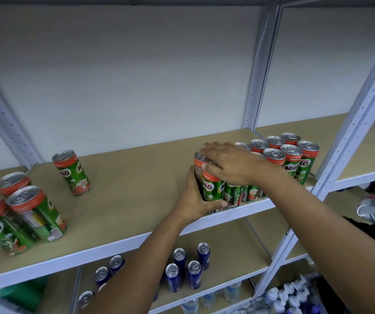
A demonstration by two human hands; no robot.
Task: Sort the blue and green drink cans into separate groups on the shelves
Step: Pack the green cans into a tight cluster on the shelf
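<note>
While the left hand [195, 200] curls its fingers and thumb round a green and red metal drink can [212, 189] standing at the front edge of the beige board shelf [136, 177], the right hand [229, 164] lies flat, fingers straight, on the tops of that can and the one behind it; the left grip is thus holding the can, the right grip is wide and holds nothing. Just beside the held can, to its right, stands a tight cluster of green cans with silver lids [286, 155], touching one another in rows that run toward the back right corner of the shelf; the held can sits against the left end of this cluster. Well apart, on the left part of the same shelf, 1 lone green can [72, 173] stands upright; nearer the left edge, 3 more green cans [23, 216] stand close together. On the lower shelf [227, 264], below the arms, slim blue drink cans with silver tops [188, 266] stand in a loose group, some partly hidden by the left forearm. White perforated metal uprights [352, 137] frame the shelving; at the bottom right, clear plastic bottles with blue labels [291, 295] are packed together, blurred.
</note>
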